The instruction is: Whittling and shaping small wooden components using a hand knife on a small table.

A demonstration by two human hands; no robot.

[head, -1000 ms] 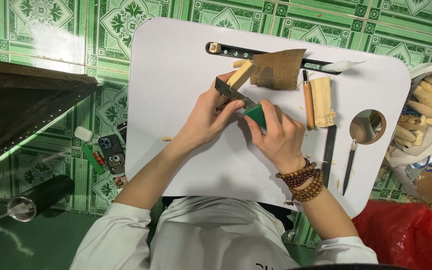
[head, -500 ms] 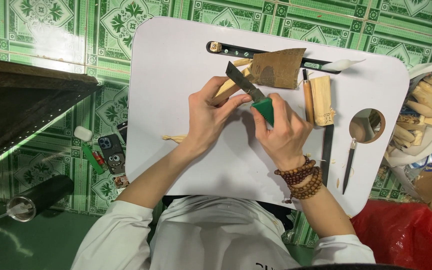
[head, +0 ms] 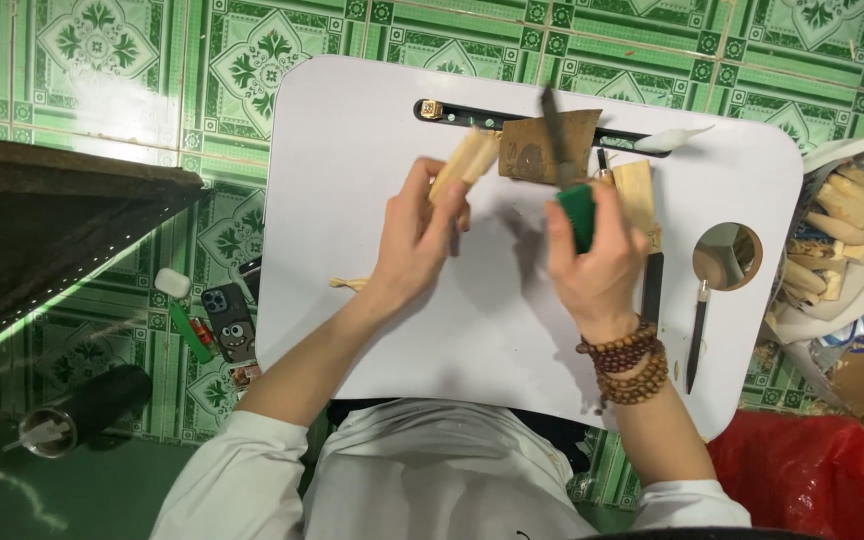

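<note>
My left hand [head: 414, 238] grips a pale piece of wood [head: 464, 162] and holds it above the white lap table [head: 352, 150]. My right hand [head: 597, 265], with bead bracelets on the wrist, holds a knife by its green handle [head: 580, 212]; the blurred blade [head: 555, 135] points up and away from me. The two hands are apart, and the knife is off the wood. A brown sheet [head: 550, 145] lies just beyond the hands.
A wood block [head: 637, 190], a dark tool [head: 695, 335] and a round cup hole [head: 727, 255] are on the table's right side. A wood chip [head: 347, 284] lies at its left edge. A phone [head: 227, 322] and black tumbler [head: 82, 410] are on the green tiled floor. A bag of wood pieces [head: 837, 235] stands on the right.
My hands have separated. The left hand lifted the wood up and left, and the right hand swung the knife off the wood to point its blade upward.
</note>
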